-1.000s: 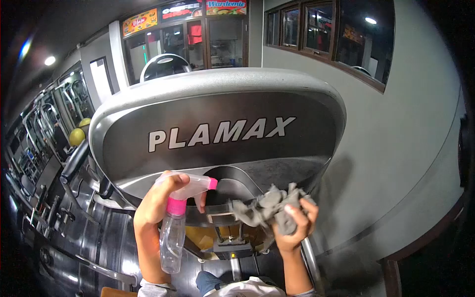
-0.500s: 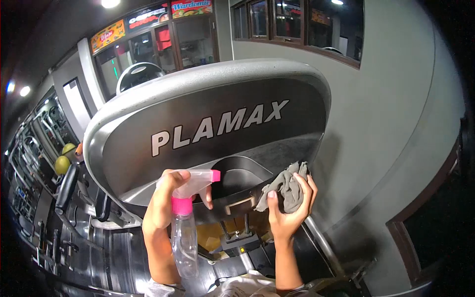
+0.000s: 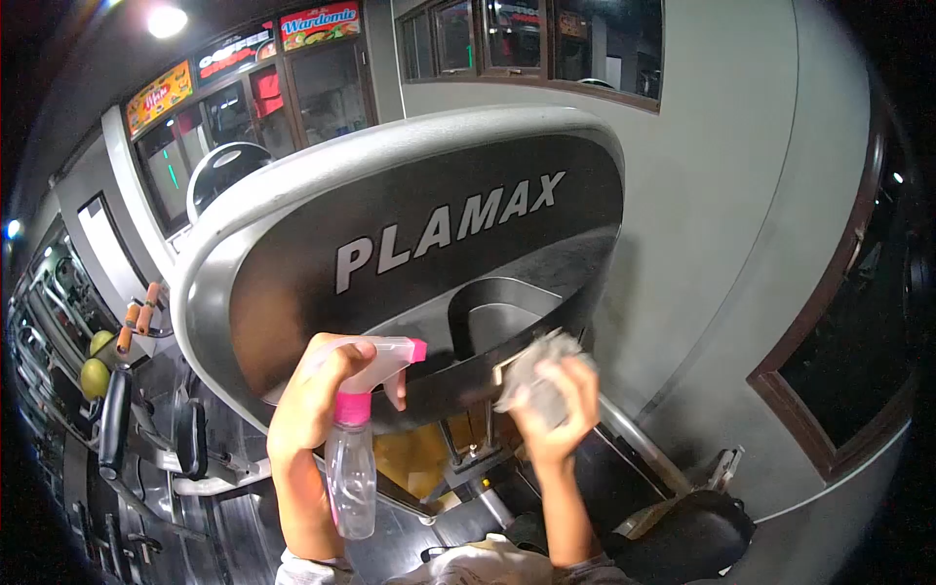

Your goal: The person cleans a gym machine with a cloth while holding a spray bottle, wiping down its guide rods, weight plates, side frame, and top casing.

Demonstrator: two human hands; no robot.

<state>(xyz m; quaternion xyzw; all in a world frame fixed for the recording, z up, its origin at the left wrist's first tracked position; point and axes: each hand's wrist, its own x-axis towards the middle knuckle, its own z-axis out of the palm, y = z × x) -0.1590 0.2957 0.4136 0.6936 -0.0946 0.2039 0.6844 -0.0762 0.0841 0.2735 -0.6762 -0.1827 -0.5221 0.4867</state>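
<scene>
My left hand (image 3: 327, 375) is closed round the top of a clear spray bottle (image 3: 353, 478) with a pink collar and a pink nozzle pointing right. Bunched in my right hand (image 3: 561, 414) is a grey cloth (image 3: 541, 375), slightly blurred. Both hands are at the lower edge of a machine's large rounded cover (image 3: 292, 322), dark with a silver rim and the letters PLAMAX. Between and above them lies a dark recess (image 3: 497, 317) in the cover. Whether the cloth touches the cover cannot be told.
Metal rods and a frame (image 3: 473, 458) stand below the cover. Gym equipment (image 3: 117, 419) and yellow balls (image 3: 95, 378) are at the left. A grey wall (image 3: 712, 224) runs along the right, and a black padded seat (image 3: 692, 536) is at the lower right.
The view has turned right, and the cover appears more tilted. My right hand has brought the cloth closer to my left hand and bunched it up. The bottle remains in my left hand.
</scene>
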